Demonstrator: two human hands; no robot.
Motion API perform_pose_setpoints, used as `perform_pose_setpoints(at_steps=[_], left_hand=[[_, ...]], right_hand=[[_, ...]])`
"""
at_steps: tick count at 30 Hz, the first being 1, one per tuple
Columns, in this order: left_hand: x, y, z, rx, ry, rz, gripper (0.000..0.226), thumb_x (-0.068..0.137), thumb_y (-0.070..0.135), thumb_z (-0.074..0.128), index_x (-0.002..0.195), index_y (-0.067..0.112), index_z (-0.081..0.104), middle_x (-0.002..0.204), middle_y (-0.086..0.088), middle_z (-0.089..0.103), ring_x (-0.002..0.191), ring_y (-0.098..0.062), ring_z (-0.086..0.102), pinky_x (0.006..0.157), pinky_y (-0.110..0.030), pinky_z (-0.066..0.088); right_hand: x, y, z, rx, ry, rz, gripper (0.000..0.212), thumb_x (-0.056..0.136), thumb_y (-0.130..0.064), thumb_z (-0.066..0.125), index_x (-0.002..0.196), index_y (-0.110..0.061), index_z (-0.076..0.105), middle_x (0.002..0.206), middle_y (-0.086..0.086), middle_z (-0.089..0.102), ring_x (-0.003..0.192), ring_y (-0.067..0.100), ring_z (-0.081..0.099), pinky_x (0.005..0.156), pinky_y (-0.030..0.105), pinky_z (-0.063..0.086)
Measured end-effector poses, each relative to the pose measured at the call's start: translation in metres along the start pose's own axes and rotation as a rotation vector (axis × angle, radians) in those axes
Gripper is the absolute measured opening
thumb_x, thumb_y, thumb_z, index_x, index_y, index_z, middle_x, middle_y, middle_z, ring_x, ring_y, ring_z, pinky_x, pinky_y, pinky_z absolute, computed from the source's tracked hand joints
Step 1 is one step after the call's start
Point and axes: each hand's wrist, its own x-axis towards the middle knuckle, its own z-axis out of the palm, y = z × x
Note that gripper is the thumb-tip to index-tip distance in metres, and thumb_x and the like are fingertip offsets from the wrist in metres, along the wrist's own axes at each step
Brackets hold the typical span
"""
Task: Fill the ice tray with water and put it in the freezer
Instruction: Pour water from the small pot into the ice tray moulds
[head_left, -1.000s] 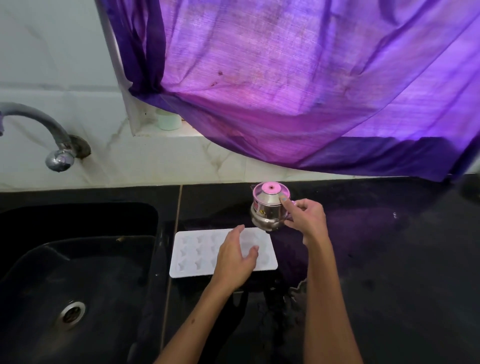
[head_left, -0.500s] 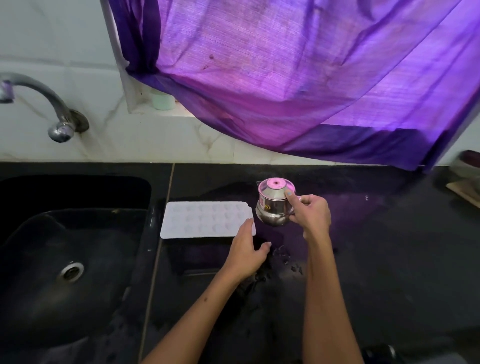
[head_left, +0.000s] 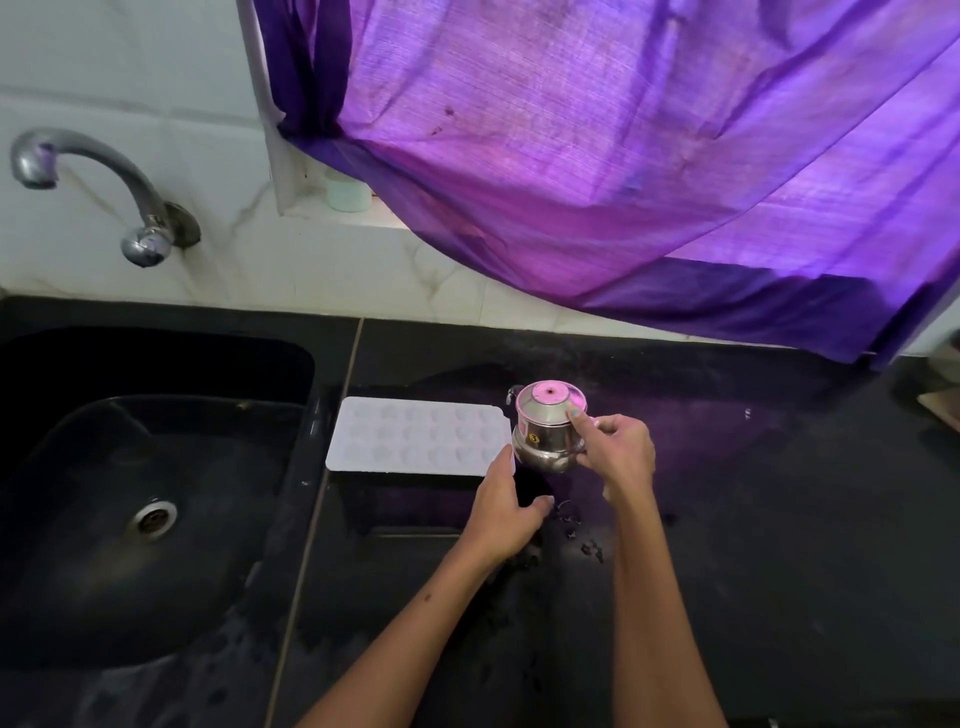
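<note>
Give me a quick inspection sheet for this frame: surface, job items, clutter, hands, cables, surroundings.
Surface: black counter, wet patches and droplets near the hands.
Job's things: white ice tray flat on the counter beside the sink; steel pot at the tray's right end, spout toward the tray. No water stream visible.
Clutter: pale cup on the window ledge; something at the far right edge, unclear.
Hands: left hand at the tray's near right corner; right hand holds the pot, forefinger on its lid.
Cables: nothing seen.
Surroundings: tap not running, purple curtain, white tiled wall.
</note>
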Motion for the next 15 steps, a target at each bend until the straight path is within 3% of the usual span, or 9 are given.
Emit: perform_pose_setpoints(at_steps=[5,9,12,15], left_hand=[[0.015,-0.009,0.01,-0.051,0.025,-0.008,0.061,0.077,0.012,0.071,0.122,0.036,0.037,0.107,0.031,0.044,0.095,0.027,0.039,0.073,0.009,0.028],[0.024,-0.017,0.02,-0.118,0.049,-0.017,0.06,0.075,0.006,0.071,0.119,0.032,0.04,0.116,0.018,0.051,0.103,0.014,0.043,0.08,0.005,0.03],[0.027,-0.019,0.025,-0.15,0.061,-0.004,0.063,0.074,0.005,0.072,0.126,0.026,0.043,0.122,0.012,0.055,0.112,0.0,0.05,0.091,-0.009,0.035],[0.028,-0.018,0.026,-0.148,0.068,0.006,0.063,0.074,0.006,0.071,0.127,0.025,0.044,0.122,0.012,0.054,0.113,-0.001,0.049,0.088,-0.006,0.034]], right_hand=[[0.014,0.004,0.007,-0.074,-0.016,-0.023,0.034,0.082,-0.047,0.07,0.069,-0.016,0.065,0.077,0.003,0.073,0.083,0.028,0.07,0.088,0.045,0.053],[0.022,0.005,0.01,-0.121,-0.039,-0.031,0.033,0.083,-0.047,0.068,0.073,-0.015,0.066,0.08,0.005,0.073,0.084,0.027,0.071,0.088,0.042,0.053],[0.026,0.004,0.01,-0.173,-0.04,-0.05,0.032,0.084,-0.049,0.067,0.07,-0.02,0.063,0.082,0.005,0.074,0.087,0.027,0.07,0.089,0.041,0.052],[0.03,0.002,0.011,-0.201,-0.05,-0.062,0.031,0.084,-0.049,0.066,0.069,-0.022,0.062,0.083,0.005,0.074,0.088,0.026,0.07,0.089,0.042,0.051]])
